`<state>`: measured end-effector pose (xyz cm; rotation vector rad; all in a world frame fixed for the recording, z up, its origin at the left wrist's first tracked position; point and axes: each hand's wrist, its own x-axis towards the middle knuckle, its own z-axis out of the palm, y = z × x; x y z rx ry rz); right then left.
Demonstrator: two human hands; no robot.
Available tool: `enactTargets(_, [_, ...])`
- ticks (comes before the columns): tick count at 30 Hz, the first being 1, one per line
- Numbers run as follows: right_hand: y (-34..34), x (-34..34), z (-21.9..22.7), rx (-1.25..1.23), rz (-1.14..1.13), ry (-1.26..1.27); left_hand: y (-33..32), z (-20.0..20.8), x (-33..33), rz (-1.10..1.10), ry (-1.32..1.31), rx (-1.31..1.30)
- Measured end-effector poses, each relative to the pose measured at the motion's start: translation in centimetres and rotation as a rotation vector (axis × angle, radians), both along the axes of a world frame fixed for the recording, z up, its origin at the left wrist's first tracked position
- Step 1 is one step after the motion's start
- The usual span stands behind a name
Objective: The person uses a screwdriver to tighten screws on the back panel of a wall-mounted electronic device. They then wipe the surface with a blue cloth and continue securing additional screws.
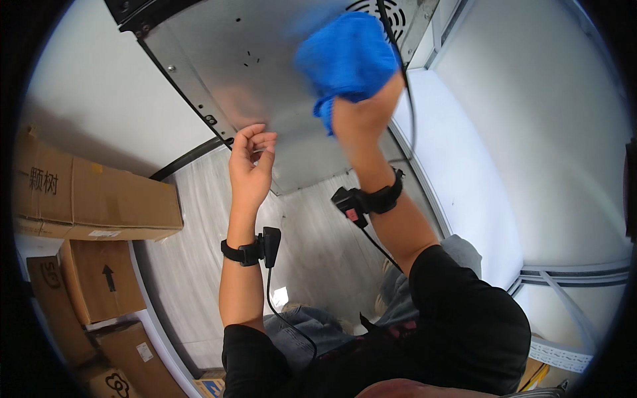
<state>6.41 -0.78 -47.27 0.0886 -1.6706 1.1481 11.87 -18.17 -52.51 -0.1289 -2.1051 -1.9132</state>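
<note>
holding cloth (350,56), lettered carton (106,196) leftward

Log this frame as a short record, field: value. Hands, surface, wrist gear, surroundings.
right hand: holding blue cloth, motion-blurred, over metal panel
left hand: holds nothing visible, fingers loosely curled; panel contact unclear
panel: grey, slotted round vent at far right
wrist gear: black strapped device on each wrist, cabled
left side: cardboard boxes
floor: pale, streaked
</note>
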Motion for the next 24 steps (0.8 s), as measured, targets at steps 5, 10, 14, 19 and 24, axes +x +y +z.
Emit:
enactTargets(5, [-6.4, 2.7, 4.7, 0.356, 0.304, 0.173, -0.3, -0.7, -0.1, 0.001, 0.124, -0.037])
enactTargets(10, [-4.8, 1.2, 5.3, 0.311, 0.244, 0.185, -0.8, -0.9, -0.7, -0.058, 0.085, 0.065])
enactTargets(14, [-1.1, 1.3, 5.7, 0.187, 0.222, 0.179, -0.2, 0.4, 0.1, -0.058, 0.041, 0.024])
enactTargets(19, [-1.7, 2.3, 2.2, 0.169, 0.256, -0.012, -0.3, -0.5, -0.5, -0.123, 0.051, 0.077])
enactTargets(24, [-1.7, 4.5, 0.6, 0.381, 0.53, -0.169, -0.4, -1.4, -0.2, 0.052, 0.113, -0.025])
